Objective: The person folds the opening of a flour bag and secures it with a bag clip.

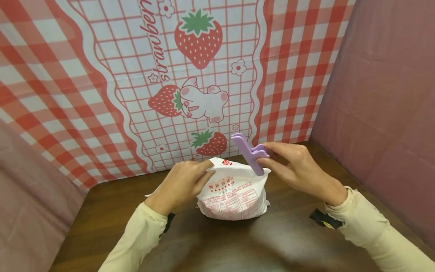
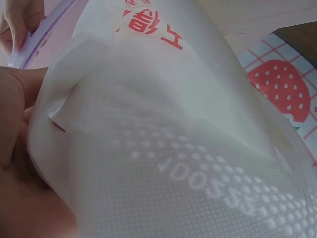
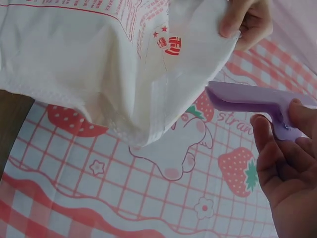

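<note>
A white plastic bag [image 1: 231, 196] with red print stands on the brown table, its top edge pulled up. My left hand [image 1: 185, 181] pinches the bag's upper left corner between thumb and fingers; in the left wrist view the bag [image 2: 163, 124] fills most of the picture. My right hand [image 1: 293, 168] holds a purple bag clip [image 1: 249, 155] by its handles, beside the bag's upper right corner. In the right wrist view the jaws of the clip [image 3: 247, 96] stand slightly apart, their tips right at the bag's edge.
Behind the table [image 1: 112, 215] hangs a red-and-white checked cloth [image 1: 200, 94] with strawberries and a white cartoon animal. Pink curtains [image 1: 374, 102] close off both sides. Dark bands [image 1: 326, 219] show at the cuffs of both cream sleeves.
</note>
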`<state>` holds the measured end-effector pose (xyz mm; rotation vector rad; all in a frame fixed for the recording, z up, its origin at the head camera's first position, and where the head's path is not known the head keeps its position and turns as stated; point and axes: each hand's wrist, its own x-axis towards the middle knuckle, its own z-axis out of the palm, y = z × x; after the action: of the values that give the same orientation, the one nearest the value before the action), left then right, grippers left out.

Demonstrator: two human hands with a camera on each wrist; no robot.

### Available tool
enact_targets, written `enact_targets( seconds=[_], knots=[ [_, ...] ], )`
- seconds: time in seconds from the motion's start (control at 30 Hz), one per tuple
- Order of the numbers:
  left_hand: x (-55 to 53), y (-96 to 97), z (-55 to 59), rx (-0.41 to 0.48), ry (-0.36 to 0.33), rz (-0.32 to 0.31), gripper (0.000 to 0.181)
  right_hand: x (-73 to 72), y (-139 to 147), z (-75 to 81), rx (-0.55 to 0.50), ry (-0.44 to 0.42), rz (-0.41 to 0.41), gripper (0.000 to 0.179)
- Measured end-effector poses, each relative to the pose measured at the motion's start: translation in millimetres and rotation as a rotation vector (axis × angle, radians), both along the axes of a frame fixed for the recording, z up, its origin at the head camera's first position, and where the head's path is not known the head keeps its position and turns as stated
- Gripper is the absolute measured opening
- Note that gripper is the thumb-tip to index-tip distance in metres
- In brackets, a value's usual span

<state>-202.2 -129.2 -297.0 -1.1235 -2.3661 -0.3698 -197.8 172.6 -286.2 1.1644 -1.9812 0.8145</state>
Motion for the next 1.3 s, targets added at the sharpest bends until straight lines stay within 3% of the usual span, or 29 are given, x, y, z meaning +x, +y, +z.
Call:
enact_targets(
  seconds=[0.23, 0.4, 0.53, 0.67, 0.87, 1.07, 1.17, 1.3],
  knots=[
    [-0.4, 0.8, -0.4, -0.002, 0.013, -0.016, 0.008, 0.0, 0.4, 4.5, -0.049, 0.137, 0.008, 0.034],
    [-0.2, -0.3, 1.4, -0.012, 0.001, -0.011, 0.009, -5.2, -3.1, 4.6, -0.023, 0.158, 0.059, 0.027],
    [-0.4, -0.4, 2.0, -0.015, -0.005, -0.013, 0.009, -11.4, -3.3, -0.7, 0.039, 0.099, 0.095, 0.019],
    [-0.3, -0.4, 1.8, -0.014, -0.012, -0.022, 0.008, -17.3, -0.2, -8.7, 0.106, -0.005, 0.100, 0.029],
    [0.8, -2.2, 2.5, -0.019, 0.010, -0.008, 0.009, -24.2, -0.9, -8.0, 0.254, -0.155, 0.021, 0.025],
    [4.1, -2.2, 2.2, -0.001, 0.057, 0.053, 0.012, -23.6, -10.4, -2.6, 0.333, -0.268, -0.056, 0.029],
    [6.4, -2.1, 1.5, 0.014, 0.062, 0.070, 0.013, -22.3, -14.4, -2.3, 0.339, -0.289, -0.015, 0.024],
    [4.8, -1.6, 1.9, 0.043, 0.055, 0.032, 0.013, -19.9, -14.2, 1.3, 0.336, -0.233, 0.042, 0.017]
  ],
)
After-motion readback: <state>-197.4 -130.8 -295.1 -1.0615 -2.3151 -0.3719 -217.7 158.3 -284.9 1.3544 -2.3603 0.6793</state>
